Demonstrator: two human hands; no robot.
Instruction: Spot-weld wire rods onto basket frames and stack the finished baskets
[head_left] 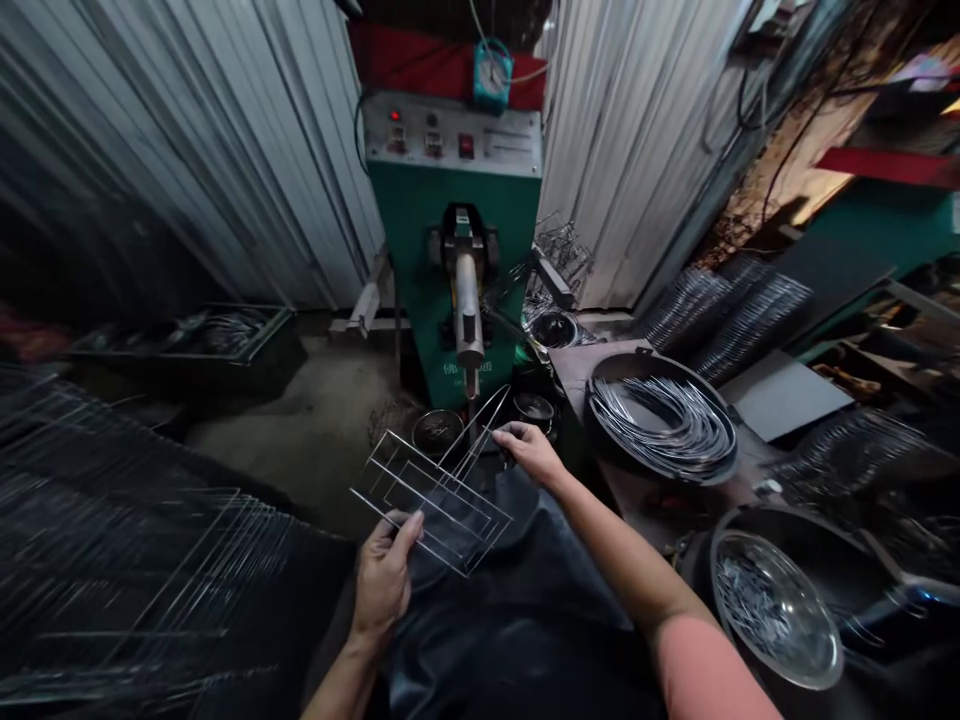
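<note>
Wire frame | left fingers pinching it | right fingers apparently gripping wire

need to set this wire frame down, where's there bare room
Open concrete floor lies between the green-rimmed bin and the green machine. The pale sheet also looks bare, between the round pan and the wire stacks. Crowded: lower left, under piled wire frames, and lower right, around the bowl of metal pieces.
</note>
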